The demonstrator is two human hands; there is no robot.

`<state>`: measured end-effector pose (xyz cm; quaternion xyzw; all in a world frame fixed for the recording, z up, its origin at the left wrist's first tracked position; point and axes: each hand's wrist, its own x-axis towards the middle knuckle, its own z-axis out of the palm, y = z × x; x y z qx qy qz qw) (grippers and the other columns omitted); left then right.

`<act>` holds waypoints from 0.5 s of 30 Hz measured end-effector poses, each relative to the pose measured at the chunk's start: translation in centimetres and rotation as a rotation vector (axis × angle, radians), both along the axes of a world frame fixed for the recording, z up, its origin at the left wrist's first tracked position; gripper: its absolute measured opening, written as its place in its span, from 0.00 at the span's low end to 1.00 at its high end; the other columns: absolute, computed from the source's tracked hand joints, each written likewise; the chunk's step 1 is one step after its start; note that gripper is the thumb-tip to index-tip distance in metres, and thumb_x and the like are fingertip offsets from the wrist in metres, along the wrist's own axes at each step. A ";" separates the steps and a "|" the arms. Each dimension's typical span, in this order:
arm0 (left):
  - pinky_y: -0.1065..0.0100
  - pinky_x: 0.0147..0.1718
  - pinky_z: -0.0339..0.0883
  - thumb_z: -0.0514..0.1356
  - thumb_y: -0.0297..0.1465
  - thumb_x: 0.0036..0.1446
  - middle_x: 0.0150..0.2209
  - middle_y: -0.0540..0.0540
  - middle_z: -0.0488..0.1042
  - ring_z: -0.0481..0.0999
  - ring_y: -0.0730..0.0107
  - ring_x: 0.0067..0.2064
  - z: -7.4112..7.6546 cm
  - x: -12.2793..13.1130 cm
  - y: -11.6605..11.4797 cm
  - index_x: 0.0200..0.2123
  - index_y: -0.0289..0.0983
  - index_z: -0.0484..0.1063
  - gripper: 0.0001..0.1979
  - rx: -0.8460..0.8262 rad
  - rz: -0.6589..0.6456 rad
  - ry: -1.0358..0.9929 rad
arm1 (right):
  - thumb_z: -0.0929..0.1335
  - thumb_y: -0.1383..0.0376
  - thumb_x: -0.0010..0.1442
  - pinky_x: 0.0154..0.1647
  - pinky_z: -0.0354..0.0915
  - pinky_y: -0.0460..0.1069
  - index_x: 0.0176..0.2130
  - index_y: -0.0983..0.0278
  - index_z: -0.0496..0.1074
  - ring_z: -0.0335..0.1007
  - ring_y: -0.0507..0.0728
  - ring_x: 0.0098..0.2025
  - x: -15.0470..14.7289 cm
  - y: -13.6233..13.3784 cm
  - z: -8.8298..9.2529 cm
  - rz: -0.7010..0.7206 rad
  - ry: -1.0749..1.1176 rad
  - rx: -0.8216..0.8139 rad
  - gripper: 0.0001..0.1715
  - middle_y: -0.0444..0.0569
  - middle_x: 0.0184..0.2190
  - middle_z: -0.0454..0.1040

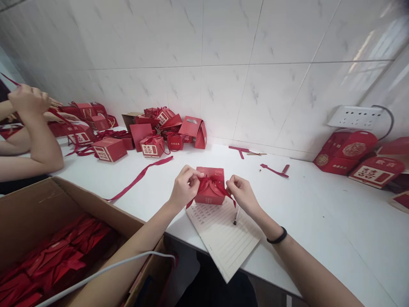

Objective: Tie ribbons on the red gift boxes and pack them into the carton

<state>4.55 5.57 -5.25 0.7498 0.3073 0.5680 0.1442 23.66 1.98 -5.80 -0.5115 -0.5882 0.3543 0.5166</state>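
Note:
A small red gift box (209, 198) stands on the white table in front of me, its near edge by a lined notebook (230, 243). Across its top runs a dark red ribbon (211, 180), gathered into a bow. My left hand (187, 185) pinches the ribbon at the box's left side. On the right, my right hand (241, 192) has its fingers closed on the ribbon, with a tail hanging below them. A pen (235, 216) lies on the notebook just under my right hand.
A cardboard box (96, 200) of red pieces sits at lower left, a white cable (121, 261) before it. Red boxes (110, 150) are piled against the wall. Ribbon scraps (275, 170), a power strip (356, 117) and more boxes (338, 151) lie right. A co-worker's hand (30, 100) lifts ribbon.

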 end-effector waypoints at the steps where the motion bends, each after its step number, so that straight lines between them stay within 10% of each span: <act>1: 0.73 0.21 0.58 0.53 0.19 0.48 0.29 0.50 0.63 0.62 0.78 0.24 0.0 -0.2 0.1 0.29 0.38 0.69 0.10 -0.014 0.006 0.002 | 0.66 0.55 0.52 0.24 0.54 0.46 0.20 0.62 0.57 0.59 0.51 0.22 0.2 0.1 -0.1 -0.004 0.001 -0.020 0.19 0.41 0.17 0.62; 7: 0.73 0.24 0.61 0.52 0.23 0.54 0.34 0.48 0.66 0.64 0.80 0.24 -0.1 -0.2 0.4 0.34 0.38 0.70 0.09 -0.074 -0.077 0.054 | 0.63 0.46 0.56 0.29 0.63 0.49 0.26 0.62 0.62 0.65 0.53 0.28 0.5 0.7 -0.7 -0.006 0.083 0.036 0.23 0.45 0.25 0.66; 15: 0.64 0.38 0.67 0.55 0.32 0.54 0.44 0.43 0.64 0.70 0.67 0.41 0.3 -1.4 2.6 0.40 0.38 0.67 0.09 -0.303 0.211 -0.129 | 0.59 0.52 0.59 0.38 0.63 0.52 0.32 0.62 0.63 0.68 0.59 0.39 1.7 1.2 -1.0 -0.254 -0.382 -0.021 0.16 0.52 0.34 0.71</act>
